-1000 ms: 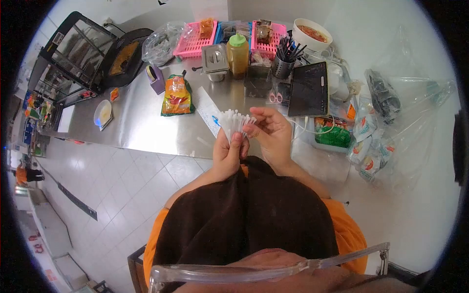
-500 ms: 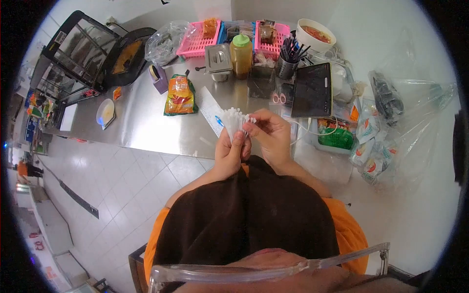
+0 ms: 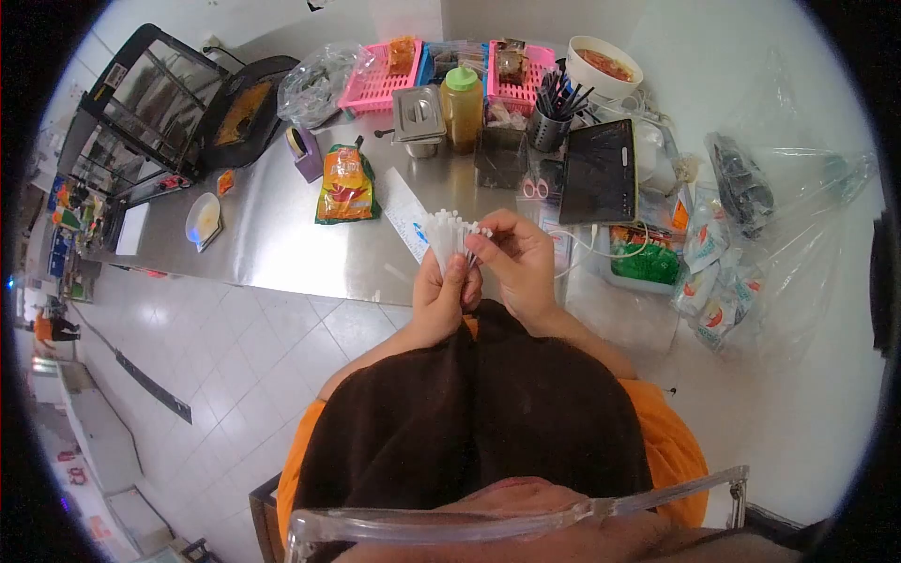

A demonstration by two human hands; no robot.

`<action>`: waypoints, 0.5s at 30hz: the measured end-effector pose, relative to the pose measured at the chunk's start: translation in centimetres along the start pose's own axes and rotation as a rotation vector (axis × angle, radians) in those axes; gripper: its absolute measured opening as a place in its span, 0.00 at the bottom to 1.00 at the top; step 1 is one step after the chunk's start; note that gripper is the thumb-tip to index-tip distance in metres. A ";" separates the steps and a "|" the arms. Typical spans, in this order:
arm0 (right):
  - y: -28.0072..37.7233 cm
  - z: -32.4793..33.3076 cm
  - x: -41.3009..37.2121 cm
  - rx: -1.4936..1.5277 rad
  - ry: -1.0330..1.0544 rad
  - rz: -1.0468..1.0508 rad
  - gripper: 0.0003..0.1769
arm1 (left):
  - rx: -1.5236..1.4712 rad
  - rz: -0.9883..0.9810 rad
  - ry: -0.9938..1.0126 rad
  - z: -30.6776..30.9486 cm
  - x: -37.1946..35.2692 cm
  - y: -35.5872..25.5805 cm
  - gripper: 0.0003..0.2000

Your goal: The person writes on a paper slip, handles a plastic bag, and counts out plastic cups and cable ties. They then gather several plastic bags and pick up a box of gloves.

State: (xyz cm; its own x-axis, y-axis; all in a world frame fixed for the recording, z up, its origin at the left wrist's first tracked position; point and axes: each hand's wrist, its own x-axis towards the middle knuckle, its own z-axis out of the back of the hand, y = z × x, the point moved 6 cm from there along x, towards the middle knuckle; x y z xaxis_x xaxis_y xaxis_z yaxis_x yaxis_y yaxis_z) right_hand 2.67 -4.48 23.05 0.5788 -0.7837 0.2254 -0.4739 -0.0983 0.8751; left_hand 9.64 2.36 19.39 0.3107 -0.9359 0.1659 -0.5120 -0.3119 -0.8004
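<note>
A bundle of thin white sticks, perhaps straws, [image 3: 445, 242] fans out upward in front of my chest, at the near edge of the metal counter. My left hand [image 3: 441, 295] is closed around its lower part. At the right side of the bundle, my right hand [image 3: 518, 261] pinches the upper ends of a few sticks between thumb and fingers. Just behind the bundle lies a long paper strip [image 3: 402, 205] with a blue pen [image 3: 419, 232] on it, partly hidden by the sticks.
On the steel counter [image 3: 272, 225] stand an orange-yellow pouch [image 3: 345, 188], a tape dispenser [image 3: 304, 153], a sauce bottle [image 3: 462, 108] and a lidded metal container [image 3: 419, 120]. Right of them are pink scissors [image 3: 535, 190], a dark tablet [image 3: 599, 174], a cutlery cup [image 3: 549, 129] and a white bowl [image 3: 605, 68].
My right hand's fingers have shifted very slightly at the stick ends. Both hands keep their hold, and the things on the counter stay in place.
</note>
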 end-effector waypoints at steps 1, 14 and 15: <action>0.0 0.0 0.0 -0.001 -0.001 -0.006 0.07 | 0.008 -0.005 0.001 0.0 0.0 -0.1 0.12; -0.5 -0.3 -0.1 -0.015 0.008 -0.010 0.06 | 0.003 0.002 -0.055 0.2 -0.3 -0.3 0.11; -0.5 -0.3 -0.1 -0.013 0.020 -0.010 0.06 | -0.003 0.002 -0.067 0.3 -0.3 -0.3 0.11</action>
State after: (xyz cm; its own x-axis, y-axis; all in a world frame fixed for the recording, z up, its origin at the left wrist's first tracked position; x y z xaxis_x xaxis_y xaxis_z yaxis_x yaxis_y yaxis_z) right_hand 3.07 -4.13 22.69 0.5966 -0.7704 0.2248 -0.4591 -0.0980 0.8829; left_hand 9.94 2.80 19.45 0.3622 -0.9237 0.1252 -0.5155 -0.3104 -0.7987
